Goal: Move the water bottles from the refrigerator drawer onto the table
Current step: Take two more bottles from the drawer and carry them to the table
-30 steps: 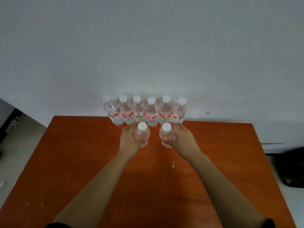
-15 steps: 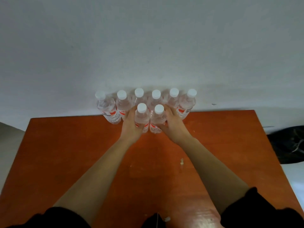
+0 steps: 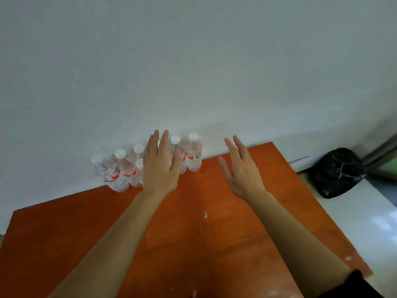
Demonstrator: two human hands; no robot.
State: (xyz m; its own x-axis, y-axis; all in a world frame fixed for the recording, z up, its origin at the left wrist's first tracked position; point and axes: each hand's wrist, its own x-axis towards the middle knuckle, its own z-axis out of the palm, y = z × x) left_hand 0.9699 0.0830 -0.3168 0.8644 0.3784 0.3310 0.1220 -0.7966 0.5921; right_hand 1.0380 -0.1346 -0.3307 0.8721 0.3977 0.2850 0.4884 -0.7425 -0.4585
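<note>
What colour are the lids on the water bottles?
White. The caps on the water bottles show best in the head view, against the wall.

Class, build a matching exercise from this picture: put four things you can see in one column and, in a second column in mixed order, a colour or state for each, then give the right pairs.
Column 1
1. left hand
2. table
3. black bag
4. bottle caps

Column 2
A. orange-brown
B. lies on the floor to the right of the table
C. white
D. open and empty, in front of the water bottles

Pairs: 1-D, 2-A, 3-B, 4-C
</note>
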